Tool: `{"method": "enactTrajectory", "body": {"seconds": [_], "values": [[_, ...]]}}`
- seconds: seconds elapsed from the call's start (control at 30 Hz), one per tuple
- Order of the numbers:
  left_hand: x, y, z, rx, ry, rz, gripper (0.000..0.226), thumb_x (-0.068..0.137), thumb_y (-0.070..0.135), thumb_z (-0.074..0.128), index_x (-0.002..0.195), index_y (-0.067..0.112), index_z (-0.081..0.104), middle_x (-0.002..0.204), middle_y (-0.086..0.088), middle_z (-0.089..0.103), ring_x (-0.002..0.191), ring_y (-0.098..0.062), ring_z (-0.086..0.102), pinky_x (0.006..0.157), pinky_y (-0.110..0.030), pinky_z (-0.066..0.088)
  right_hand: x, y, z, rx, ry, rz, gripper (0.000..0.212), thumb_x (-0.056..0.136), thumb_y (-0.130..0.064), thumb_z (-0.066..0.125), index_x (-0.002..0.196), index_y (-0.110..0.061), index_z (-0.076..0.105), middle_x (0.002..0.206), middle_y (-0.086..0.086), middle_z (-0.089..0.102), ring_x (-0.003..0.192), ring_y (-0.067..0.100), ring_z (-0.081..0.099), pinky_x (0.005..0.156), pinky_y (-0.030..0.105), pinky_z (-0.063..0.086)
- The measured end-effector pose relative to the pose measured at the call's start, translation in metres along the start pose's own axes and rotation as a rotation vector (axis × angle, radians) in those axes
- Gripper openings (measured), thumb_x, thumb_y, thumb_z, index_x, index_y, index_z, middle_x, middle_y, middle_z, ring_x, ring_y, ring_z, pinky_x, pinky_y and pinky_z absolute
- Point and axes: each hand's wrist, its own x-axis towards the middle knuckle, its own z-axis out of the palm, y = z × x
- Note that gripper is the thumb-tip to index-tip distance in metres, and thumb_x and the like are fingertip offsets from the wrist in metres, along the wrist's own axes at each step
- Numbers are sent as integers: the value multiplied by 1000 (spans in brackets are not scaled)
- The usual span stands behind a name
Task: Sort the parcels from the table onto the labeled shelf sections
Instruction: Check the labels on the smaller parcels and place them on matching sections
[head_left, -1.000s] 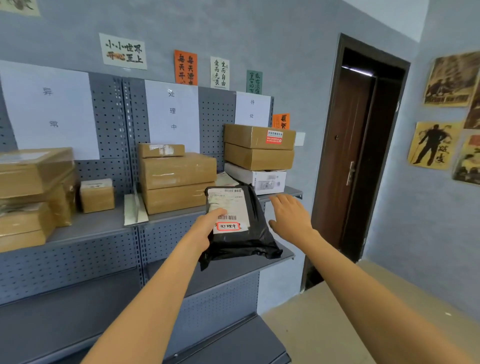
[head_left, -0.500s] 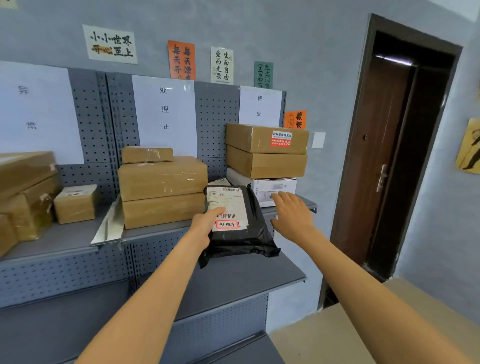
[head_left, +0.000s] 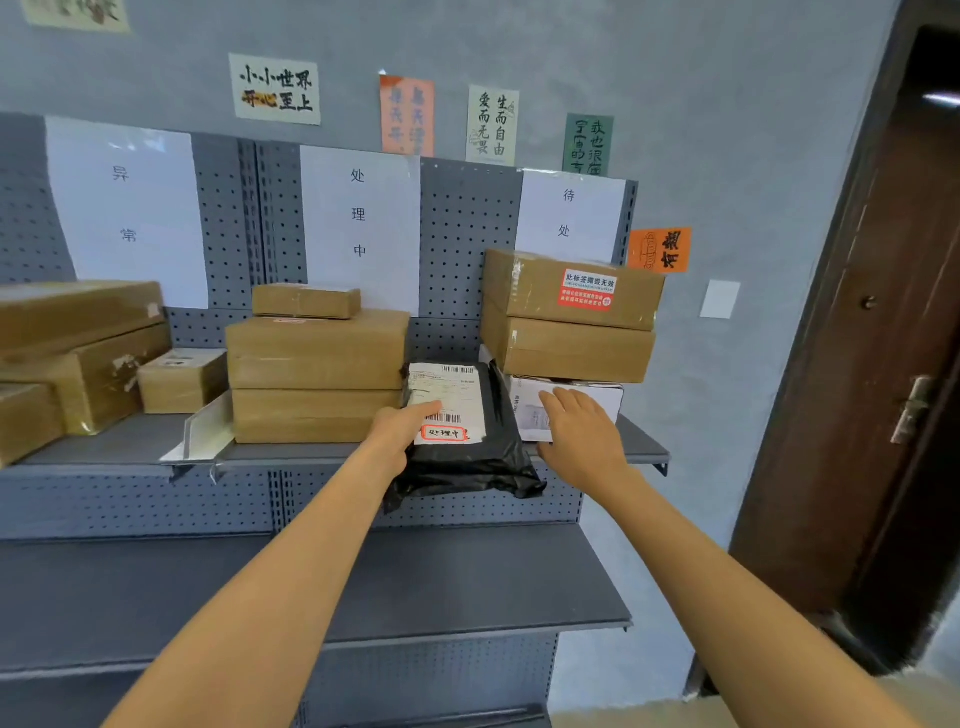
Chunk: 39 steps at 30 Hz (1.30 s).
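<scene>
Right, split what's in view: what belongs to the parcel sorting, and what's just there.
Job:
black parcel, held by left hand
right hand, open by white box
middle section sign
brown box stacks
shelf

Just there:
wall posters
door

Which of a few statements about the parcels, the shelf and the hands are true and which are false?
1. The left hand holds a black bag. True.
2. The right hand grips the black bag. False: it is open, by the white box.
3. Two brown boxes sit on the white box. True.
4. The bag's red-framed sticker is blank. False: it has handwriting.
5. The lower shelf holds parcels. False: none show there.
</scene>
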Motion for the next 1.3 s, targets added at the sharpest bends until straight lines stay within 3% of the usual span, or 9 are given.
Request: {"method": "enactTrajectory", "body": {"seconds": [0.27,0.6,0.67,0.73,0.8,0.9,1.07,1.2,1.3], "values": [[29,0,13,46,65,-16,39,89,13,68,124,-3,58,117,-20,67,87,-25,65,63,-27,52,15,20,21,56,-5,-23,56,91,-25,55,142,-11,37,139,6,46,131,26,39,110,34,28],[81,4,25,54,59,-21,39,90,13,67,124,-3,57,116,-17,67,86,-24,65,80,-32,51,41,32,42,55,-29,-7,59,92,-25,58,144,-11,34,142,6,43,135,26,35,113,33,27],[91,9,30,76,56,3,35,91,13,65,120,-4,56,110,-15,67,77,-21,64,80,-29,49,47,35,47,48,-28,1,61,91,-26,59,144,-11,33,144,7,42,136,26,34,113,33,26],[102,13,34,106,64,33,31,92,12,63,119,-3,57,108,-14,66,82,-22,64,78,-27,48,52,37,52,47,-31,8,61,91,-27,59,144,-11,34,145,7,41,137,26,33,114,34,26],[114,16,36,163,89,54,32,93,15,63,119,-3,58,113,-13,67,87,-22,64,74,-28,48,56,38,56,40,-34,12,59,91,-27,59,143,-11,35,145,7,41,136,26,34,113,33,27],[132,16,38,254,99,66,32,94,19,61,118,-1,58,112,-13,68,77,-18,61,60,-24,47,62,40,63,45,8,15,54,90,-22,58,140,-10,40,139,7,46,131,26,39,109,31,30],[159,13,39,472,161,122,37,95,28,56,122,2,55,112,-10,65,94,-24,60,88,-34,50,74,39,64,60,82,0,52,88,-19,62,137,-8,47,132,10,51,123,30,45,107,35,32],[168,12,42,695,178,156,42,97,33,50,125,2,53,118,-10,64,92,-23,57,83,-33,48,78,39,69,54,106,-6,49,83,-18,69,128,-3,54,121,14,58,113,34,52,102,40,39],[168,8,42,863,219,183,50,98,36,48,132,0,46,126,-13,59,107,-28,59,74,-31,44,78,38,72,47,125,2,48,78,-16,73,121,-1,59,113,15,61,105,35,56,96,41,44]]}}
